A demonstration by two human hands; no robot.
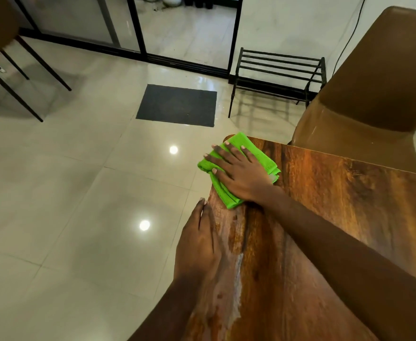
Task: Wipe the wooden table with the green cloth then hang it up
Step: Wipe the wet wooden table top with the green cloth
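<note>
The right hand (241,173) is lying wide and flat on the bright green folded cloth (241,142), pressing it onto the far left corner of the brown wooden table (337,217). The left hand (199,242) is resting flat on the table's left edge, holding nothing. From the left hand, the cloth is sitting at about 1 o'clock. It is looking almost square, with one corner pointing to 12 o'clock. I am counting one cloth, one table and two hands.
</note>
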